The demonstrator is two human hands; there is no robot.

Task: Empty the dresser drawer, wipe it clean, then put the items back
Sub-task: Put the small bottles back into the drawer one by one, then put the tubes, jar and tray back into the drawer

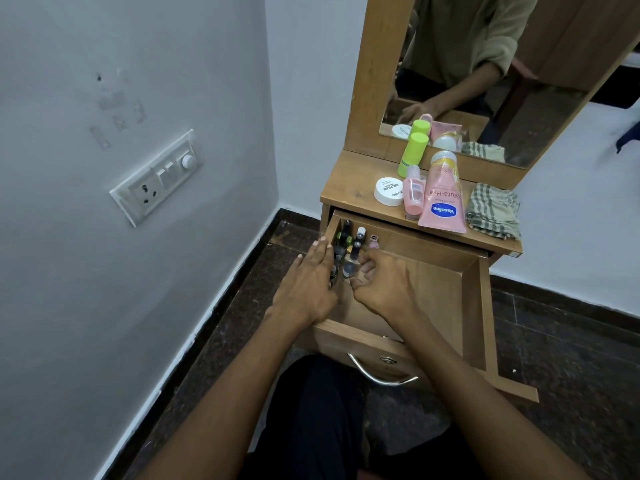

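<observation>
Head view, drawer: the dresser drawer (446,282) is pulled out wide; most of its floor is bare wood.
Head view, bottles: the small nail polish bottles (349,249) stand packed in the back left corner of the drawer.
Head view, my left hand: my left hand (306,284) lies flat with straight fingers along the left wall, touching the bottles and holding nothing.
Head view, my right hand: my right hand (379,280) is curled just beside the bottles; whether it already pinches one, I cannot tell.
Head view, dresser top: the Vaseline tube (443,202), the pink bottle (413,195), the green bottle (412,154), the white jar (388,191) and the checked cloth (493,211) lie there.
Advice for this step: I think I should use the left palm as a fence and take few bottles at a time, upright, so that none falls.
</observation>
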